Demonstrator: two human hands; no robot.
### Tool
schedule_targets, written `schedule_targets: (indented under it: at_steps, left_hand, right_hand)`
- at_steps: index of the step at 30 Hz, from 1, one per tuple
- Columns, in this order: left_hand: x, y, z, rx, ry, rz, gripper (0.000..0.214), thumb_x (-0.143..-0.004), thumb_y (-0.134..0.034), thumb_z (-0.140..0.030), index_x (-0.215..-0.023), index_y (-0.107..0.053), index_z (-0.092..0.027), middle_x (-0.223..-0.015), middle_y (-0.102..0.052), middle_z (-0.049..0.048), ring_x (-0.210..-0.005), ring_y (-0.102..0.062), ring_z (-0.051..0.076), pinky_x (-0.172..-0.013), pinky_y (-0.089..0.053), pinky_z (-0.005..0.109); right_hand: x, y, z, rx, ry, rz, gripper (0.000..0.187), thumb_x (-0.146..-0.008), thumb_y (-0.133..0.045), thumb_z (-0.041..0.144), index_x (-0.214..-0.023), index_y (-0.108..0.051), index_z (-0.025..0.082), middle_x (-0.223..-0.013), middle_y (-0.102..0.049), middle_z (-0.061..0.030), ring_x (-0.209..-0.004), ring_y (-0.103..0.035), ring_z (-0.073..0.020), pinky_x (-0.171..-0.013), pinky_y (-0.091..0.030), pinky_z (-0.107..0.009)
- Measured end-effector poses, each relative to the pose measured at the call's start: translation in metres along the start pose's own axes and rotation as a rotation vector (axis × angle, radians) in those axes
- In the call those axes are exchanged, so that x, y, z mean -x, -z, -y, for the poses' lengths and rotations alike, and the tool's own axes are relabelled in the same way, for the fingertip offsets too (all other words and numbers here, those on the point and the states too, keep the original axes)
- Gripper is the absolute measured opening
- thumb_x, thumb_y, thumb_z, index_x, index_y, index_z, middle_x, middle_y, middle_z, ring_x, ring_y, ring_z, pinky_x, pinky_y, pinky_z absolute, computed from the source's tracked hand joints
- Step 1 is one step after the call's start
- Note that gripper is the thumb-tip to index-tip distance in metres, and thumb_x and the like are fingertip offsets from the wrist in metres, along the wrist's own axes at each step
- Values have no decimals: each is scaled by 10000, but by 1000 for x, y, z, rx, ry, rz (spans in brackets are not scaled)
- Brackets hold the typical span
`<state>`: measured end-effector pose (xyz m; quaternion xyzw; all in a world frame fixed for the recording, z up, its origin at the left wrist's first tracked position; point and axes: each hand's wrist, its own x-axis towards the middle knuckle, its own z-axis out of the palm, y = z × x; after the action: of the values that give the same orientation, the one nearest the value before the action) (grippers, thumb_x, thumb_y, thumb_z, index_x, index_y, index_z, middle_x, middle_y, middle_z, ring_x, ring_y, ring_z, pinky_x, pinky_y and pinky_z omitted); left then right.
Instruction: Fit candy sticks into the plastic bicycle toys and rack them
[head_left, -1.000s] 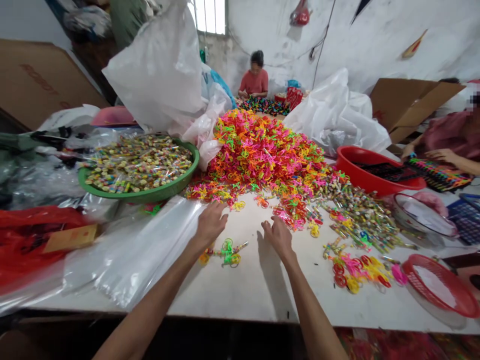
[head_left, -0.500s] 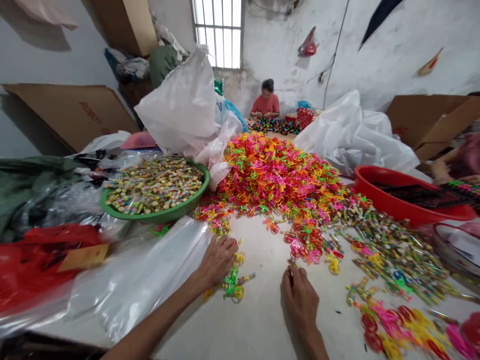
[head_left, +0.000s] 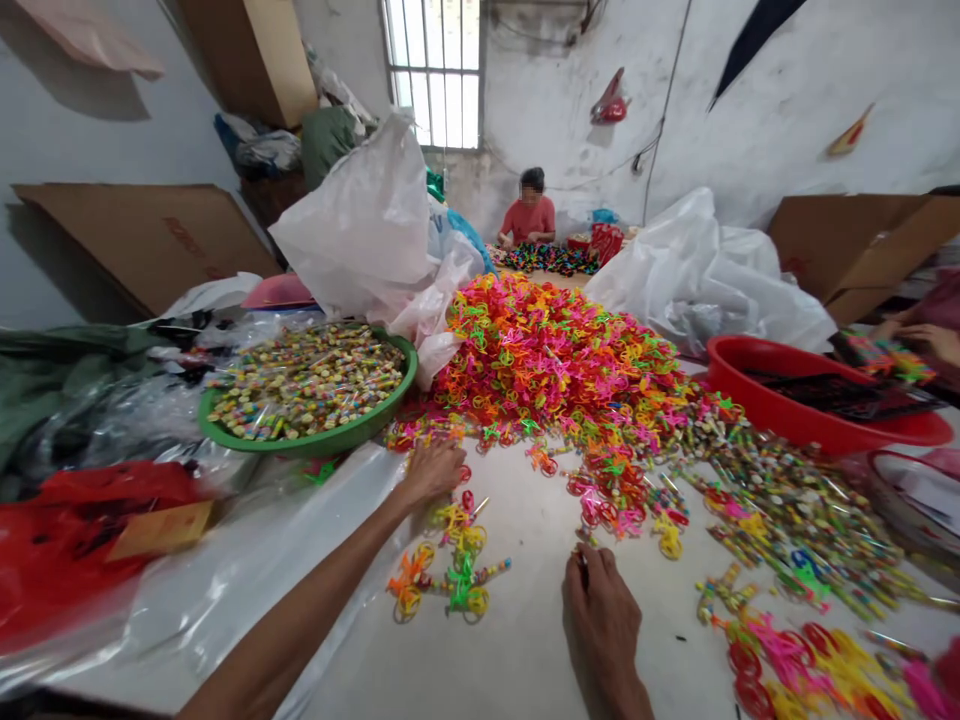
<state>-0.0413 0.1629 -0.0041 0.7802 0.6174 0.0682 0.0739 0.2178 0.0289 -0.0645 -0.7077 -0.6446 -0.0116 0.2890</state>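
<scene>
My left hand (head_left: 433, 470) is palm down at the near left edge of a big heap of small bright plastic toy pieces (head_left: 555, 350). Its fingers are stretched over loose pieces there, with the tips partly hidden. My right hand (head_left: 606, 612) rests on the table, thumb and fingers pinched together; whatever they hold is too small to make out. Between the hands and nearer to me lie several toy pieces with bead-filled tubes: an orange one (head_left: 410, 582), a green one (head_left: 466, 580) and yellow ones (head_left: 469, 538).
A green basin (head_left: 307, 437) of bead-filled tubes stands left, beside clear plastic sheeting (head_left: 300, 560) and a red bag (head_left: 67, 550). More tubes (head_left: 802, 490) and a red basin (head_left: 817, 425) lie right. One person (head_left: 529, 215) sits at the back; another's hand (head_left: 930, 345) shows at right.
My left hand has moved up and left to the heap's edge, uncovering the orange and yellow pieces below it. My right hand has hardly moved.
</scene>
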Motion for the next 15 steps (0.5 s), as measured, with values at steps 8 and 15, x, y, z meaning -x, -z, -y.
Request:
schedule_targets:
  at_steps: [8, 15]
  left_hand:
    - [-75, 9, -33, 15, 25, -77, 382, -814, -421, -291, -1171, -536, -217, -1281, -472, 121, -1214, -365, 289, -997, -195, 481]
    - [-84, -29, -74, 80, -51, -26, 386, -766, -482, -201, -1147, -539, -173, -1248, -498, 149, -1264, -270, 336, -977, -222, 531]
  right_hand:
    - [-3, -3, -1, -36, -55, -6, 306, -878, -327, 348, -980, -581, 213, -925, -618, -66, -736, -612, -184, -571, -426, -269]
    - [-3, -4, -4, -37, -51, 14, 288, -879, -337, 325, -999, -565, 196, -955, -604, -87, -780, -602, -195, -632, -433, -281]
